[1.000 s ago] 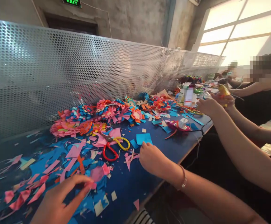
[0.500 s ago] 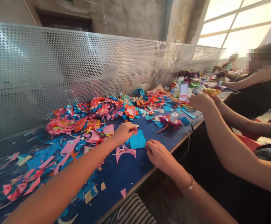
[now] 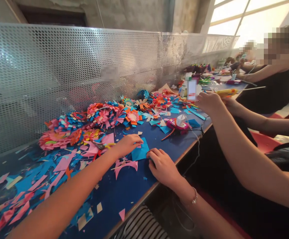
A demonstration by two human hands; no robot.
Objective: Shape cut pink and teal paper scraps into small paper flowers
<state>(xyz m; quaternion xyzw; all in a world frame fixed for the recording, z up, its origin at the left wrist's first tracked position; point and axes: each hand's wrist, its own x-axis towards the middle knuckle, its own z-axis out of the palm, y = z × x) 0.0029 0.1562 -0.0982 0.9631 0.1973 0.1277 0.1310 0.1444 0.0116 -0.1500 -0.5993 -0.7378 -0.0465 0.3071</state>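
Note:
A blue square of paper (image 3: 140, 153) lies tilted just over the table between my hands, its surface slightly bent. My left hand (image 3: 129, 145) pinches its upper left edge between thumb and fingers. On the opposite side, my right hand (image 3: 162, 166), with a bracelet at the wrist, has its curled fingers closed at the sheet's right edge. Just below the sheet is a curved pink paper scrap (image 3: 126, 166). Past my left hand, a pile of fringed paper flowers (image 3: 106, 114) in pink, blue and orange sits against the metal screen.
Cut paper scraps (image 3: 40, 179) cover the left part of the blue table (image 3: 109, 209). A pink object with a white cone (image 3: 180, 122) and a cable lie ahead. At right, a co-worker's hands (image 3: 210, 103) hold a yellow glue gun (image 3: 225, 93). A perforated metal screen (image 3: 67, 66) borders the back.
The view has shifted slightly, so most things appear further left. The blue paper has tilted and bent a little between my hands. The co-worker's glue gun has turned, showing its white stick.

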